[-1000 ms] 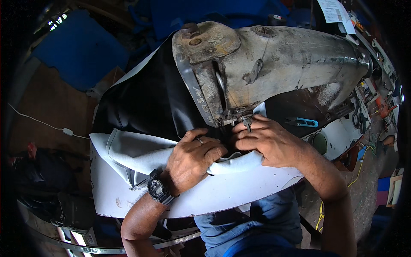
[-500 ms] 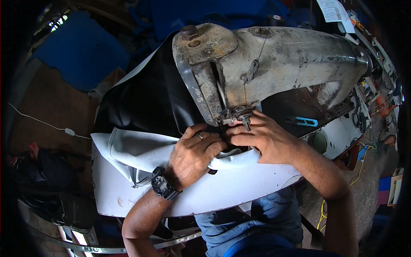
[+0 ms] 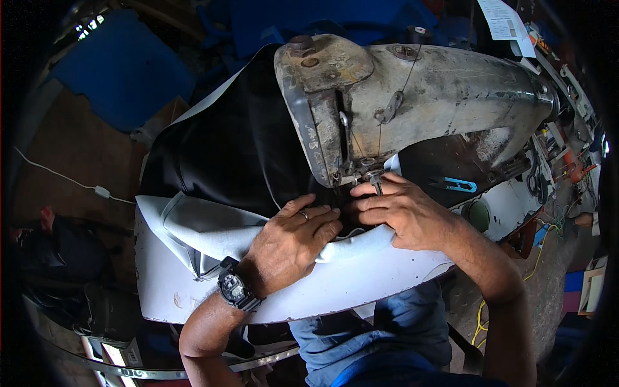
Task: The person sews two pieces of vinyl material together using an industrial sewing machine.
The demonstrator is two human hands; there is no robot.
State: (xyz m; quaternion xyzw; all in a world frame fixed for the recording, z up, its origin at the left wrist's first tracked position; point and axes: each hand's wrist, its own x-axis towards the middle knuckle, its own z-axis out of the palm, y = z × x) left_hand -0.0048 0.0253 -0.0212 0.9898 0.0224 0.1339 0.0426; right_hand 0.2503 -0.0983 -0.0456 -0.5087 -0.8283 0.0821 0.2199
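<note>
Head view: left hand [image 3: 290,240] and right hand [image 3: 416,219] pressed black leatherette [image 3: 225,148] over the white sewing table's [image 3: 164,293] left end, any pinch untellable; fingers straying beneath the sewing machine [image 3: 445,84] risked needle puncture.

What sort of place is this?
Probably a small sewing or upholstery workshop: there's a worn grey metal sewing machine, a glossy black flexible sheet with pale folded edges spread beside it, and slender blue-handled snips lying close by.
</note>
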